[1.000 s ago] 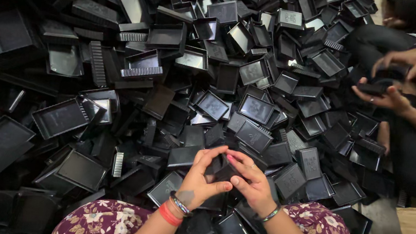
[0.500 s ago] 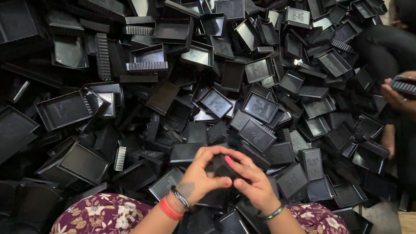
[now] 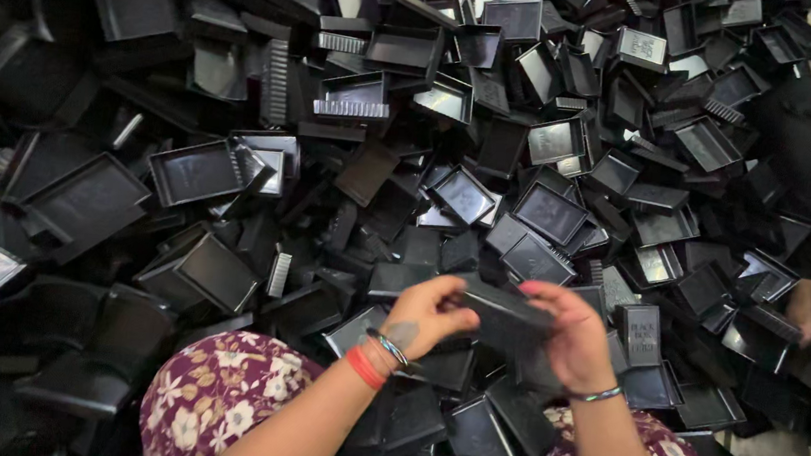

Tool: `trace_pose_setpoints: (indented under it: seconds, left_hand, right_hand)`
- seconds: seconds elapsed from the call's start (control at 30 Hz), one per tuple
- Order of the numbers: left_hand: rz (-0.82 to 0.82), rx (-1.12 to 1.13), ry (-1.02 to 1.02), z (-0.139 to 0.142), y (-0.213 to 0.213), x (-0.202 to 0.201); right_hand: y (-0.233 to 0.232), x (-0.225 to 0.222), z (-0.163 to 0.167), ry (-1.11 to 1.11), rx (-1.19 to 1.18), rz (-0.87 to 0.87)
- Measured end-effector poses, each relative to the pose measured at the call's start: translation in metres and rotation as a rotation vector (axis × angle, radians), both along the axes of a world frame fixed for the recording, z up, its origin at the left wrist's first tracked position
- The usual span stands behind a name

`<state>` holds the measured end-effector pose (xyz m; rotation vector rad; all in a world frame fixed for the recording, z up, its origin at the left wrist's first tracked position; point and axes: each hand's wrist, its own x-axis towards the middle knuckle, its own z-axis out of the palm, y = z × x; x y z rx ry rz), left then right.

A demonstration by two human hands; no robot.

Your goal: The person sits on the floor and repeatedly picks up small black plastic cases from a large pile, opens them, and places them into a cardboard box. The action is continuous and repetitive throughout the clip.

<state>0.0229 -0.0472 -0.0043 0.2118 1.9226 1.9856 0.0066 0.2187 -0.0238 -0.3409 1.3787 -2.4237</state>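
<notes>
Black plastic trays (image 3: 197, 171) heaped everywhere, covering floor.

Two hands work at the near edge: the left hand (image 3: 427, 313) and the right hand (image 3: 572, 336), with one black plastic tray (image 3: 506, 310) between them. The left wrist carries two bands, one red bangle (image 3: 364, 366) and one dark bracelet (image 3: 387, 346); the right wrist one thin bracelet (image 3: 596, 394). Loose black trays (image 3: 195, 171) heaped around are too many to count.

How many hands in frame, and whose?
3. The wearer's left hand and right hand grip one black tray bottom centre. A co-worker's hand shows at the right edge; others may be hidden.
</notes>
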Motion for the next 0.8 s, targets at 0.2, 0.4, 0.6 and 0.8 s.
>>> trace_pose_setpoints:
  seconds: [0.2, 0.4, 0.6, 0.8]
  left_hand:
    - [0.237, -0.526, 0.527, 0.010, -0.056, -0.040]
    - [0.646, -1.265, 0.186, -0.002, -0.094, -0.080]
    - [0.578, -1.184, 0.479, -0.002, -0.051, -0.063]
    - [0.391, -1.364, 0.293, -0.004, -0.071, -0.075]
  right_hand:
    - [-0.011, -0.004, 0.005, -0.211, 0.043, -0.089]
    - [-0.051, 0.015, 0.001, -0.041, 0.446, -0.023]
    - [-0.050, 0.021, 0.023, 0.633, 0.916, -0.325]
    - [-0.064, 0.018, 0.029, 0.653, 0.905, -0.288]
